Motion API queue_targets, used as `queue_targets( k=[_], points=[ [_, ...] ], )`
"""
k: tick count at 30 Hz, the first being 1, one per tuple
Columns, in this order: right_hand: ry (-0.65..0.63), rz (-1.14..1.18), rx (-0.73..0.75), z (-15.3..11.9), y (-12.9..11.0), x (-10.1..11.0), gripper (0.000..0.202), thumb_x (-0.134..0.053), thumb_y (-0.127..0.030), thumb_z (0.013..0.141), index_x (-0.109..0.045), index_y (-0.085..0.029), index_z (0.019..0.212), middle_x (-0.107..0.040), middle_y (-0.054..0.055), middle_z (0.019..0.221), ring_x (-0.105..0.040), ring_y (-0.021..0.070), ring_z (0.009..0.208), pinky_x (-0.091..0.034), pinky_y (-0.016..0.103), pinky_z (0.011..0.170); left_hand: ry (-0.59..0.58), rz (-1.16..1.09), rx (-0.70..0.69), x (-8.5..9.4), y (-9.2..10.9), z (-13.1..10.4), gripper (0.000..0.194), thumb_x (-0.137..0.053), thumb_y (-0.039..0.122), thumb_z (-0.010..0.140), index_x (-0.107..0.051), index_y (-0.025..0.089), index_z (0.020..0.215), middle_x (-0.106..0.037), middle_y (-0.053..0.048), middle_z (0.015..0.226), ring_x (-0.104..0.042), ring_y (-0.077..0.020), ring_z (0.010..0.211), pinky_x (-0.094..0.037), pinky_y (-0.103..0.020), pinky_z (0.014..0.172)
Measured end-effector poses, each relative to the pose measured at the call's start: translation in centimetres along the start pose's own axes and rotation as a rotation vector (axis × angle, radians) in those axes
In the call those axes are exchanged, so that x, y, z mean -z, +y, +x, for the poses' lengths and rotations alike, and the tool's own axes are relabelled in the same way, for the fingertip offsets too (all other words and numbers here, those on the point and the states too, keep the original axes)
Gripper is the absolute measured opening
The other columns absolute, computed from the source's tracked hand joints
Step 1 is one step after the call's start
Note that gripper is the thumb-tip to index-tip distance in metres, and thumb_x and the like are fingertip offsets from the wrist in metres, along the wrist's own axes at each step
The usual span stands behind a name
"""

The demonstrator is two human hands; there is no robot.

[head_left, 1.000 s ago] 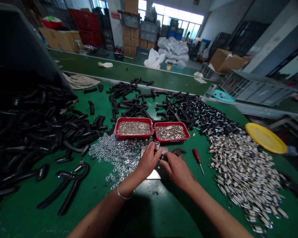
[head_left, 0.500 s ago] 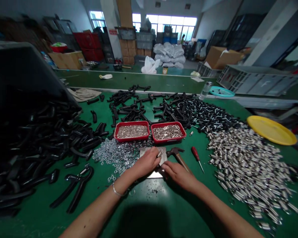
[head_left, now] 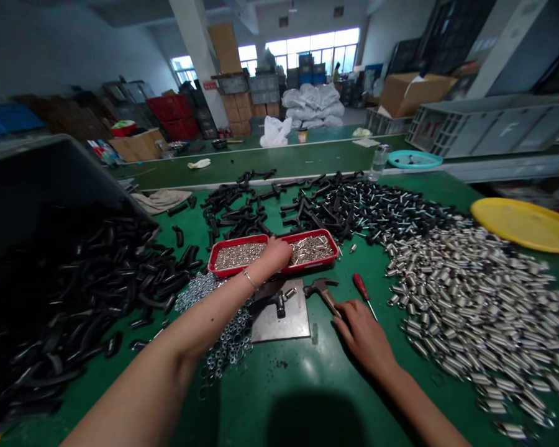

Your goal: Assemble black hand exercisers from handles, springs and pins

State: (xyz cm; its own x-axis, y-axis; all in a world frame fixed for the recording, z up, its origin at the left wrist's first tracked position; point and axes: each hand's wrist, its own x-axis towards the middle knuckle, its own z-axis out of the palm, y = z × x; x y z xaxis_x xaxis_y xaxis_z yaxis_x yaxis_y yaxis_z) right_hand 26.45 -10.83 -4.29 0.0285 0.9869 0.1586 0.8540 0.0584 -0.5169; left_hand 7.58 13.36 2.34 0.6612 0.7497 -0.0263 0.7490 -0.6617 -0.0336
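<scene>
Left grip (head_left: 276, 253): over the inner end of the right red tray (head_left: 310, 267), where it meets the left red tray (head_left: 235, 272); my fingertips are hidden, so I cannot tell whether they are spread or pinching one of the small metal pieces (head_left: 315, 247).
Picking from the tray: I judge it best done with thumb and fingertips on a single piece, lifted straight up so its neighbours stay below the rim.
Forearm: it slants close by the plate in this view, so a raised wrist should avoid nudging what lies there.
Right grip (head_left: 366, 332): at the handle end of the hammer (head_left: 329, 300), fingers touching the wood; I cannot tell whether they are wrapped round it. A light, settled hold should keep the head from sliding.
Black part (head_left: 280, 304): lying unheld on the metal plate (head_left: 291, 329); dark with a slight sheen, a thick blunt end towards me and a longer limb running left.
Spring (head_left: 290, 293): a short silvery coil at the part's right side; whether the two are joined I cannot tell.
Hammer: claw head just beside the plate's right edge, brown handle slanting towards me across the green tabletop (head_left: 335, 379).
</scene>
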Motion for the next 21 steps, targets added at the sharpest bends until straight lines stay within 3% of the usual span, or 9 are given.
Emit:
queue_targets(
  k=[3,9,13,16,18,21],
  points=[
    [0.037,0.036,-0.028,0.1,0.1,-0.6,0.022,-0.046,-0.031,0.099,-0.059,-0.021,0.114,-0.062,0.010,0.108,-0.060,0.0252,0.102,-0.048,0.039,0.091,-0.026,0.018,0.004,-0.6,0.0,0.7,0.015,-0.059,0.010,0.082,-0.073,0.012,0.076,-0.072,-0.017,0.087,-0.065,-0.0293,0.091,-0.037,-0.043,0.090],
    [0.026,0.038,-0.056,0.5,1.0,-1.2,0.023,-0.046,-0.034,0.099,-0.059,-0.021,0.113,-0.066,0.009,0.106,-0.060,0.0261,0.101,-0.047,0.040,0.090,0.033,-0.041,-0.006,-1.2,-0.1,-0.4,0.026,-0.050,0.024,0.093,-0.074,0.016,0.086,-0.070,-0.013,0.095,-0.062,-0.0257,0.094,-0.039,-0.038,0.085],
    [0.006,0.007,-0.066,0.4,0.9,-1.3,0.026,-0.043,-0.039,0.101,-0.059,-0.022,0.113,-0.066,0.009,0.107,-0.061,0.0254,0.100,-0.048,0.038,0.088,0.212,-0.270,-0.011,-1.6,0.2,-1.2,0.025,-0.047,0.020,0.095,-0.072,0.017,0.097,-0.067,-0.010,0.100,-0.060,-0.0226,0.099,-0.043,-0.033,0.085],
    [-0.001,-0.097,-0.047,0.2,0.4,-1.3,0.029,-0.042,-0.039,0.100,-0.057,-0.020,0.117,-0.065,0.011,0.107,-0.061,0.0267,0.101,-0.048,0.039,0.087,0.318,-0.665,0.032,-1.7,0.1,-3.7,0.014,-0.057,0.022,0.091,-0.067,0.017,0.100,-0.069,-0.006,0.093,-0.063,-0.0189,0.089,-0.046,-0.029,0.078],
    [-0.009,-0.197,-0.040,0.1,0.0,-1.4,0.032,-0.043,-0.040,0.100,-0.057,-0.018,0.119,-0.064,0.012,0.106,-0.061,0.0284,0.100,-0.049,0.040,0.085,0.248,-0.841,0.087,-1.9,-0.4,-6.2,0.013,-0.062,0.029,0.090,-0.066,0.017,0.094,-0.069,-0.002,0.086,-0.063,-0.0169,0.079,-0.046,-0.027,0.072],
    [-0.027,-0.294,-0.049,0.3,-0.5,-1.6,0.034,-0.042,-0.040,0.100,-0.057,-0.016,0.120,-0.064,0.013,0.103,-0.062,0.0290,0.097,-0.049,0.040,0.083,0.148,-0.879,0.132,-2.6,-1.1,-9.8,0.019,-0.061,0.035,0.090,-0.066,0.018,0.086,-0.067,-0.002,0.083,-0.062,-0.0172,0.077,-0.045,-0.028,0.071]
  ],
)
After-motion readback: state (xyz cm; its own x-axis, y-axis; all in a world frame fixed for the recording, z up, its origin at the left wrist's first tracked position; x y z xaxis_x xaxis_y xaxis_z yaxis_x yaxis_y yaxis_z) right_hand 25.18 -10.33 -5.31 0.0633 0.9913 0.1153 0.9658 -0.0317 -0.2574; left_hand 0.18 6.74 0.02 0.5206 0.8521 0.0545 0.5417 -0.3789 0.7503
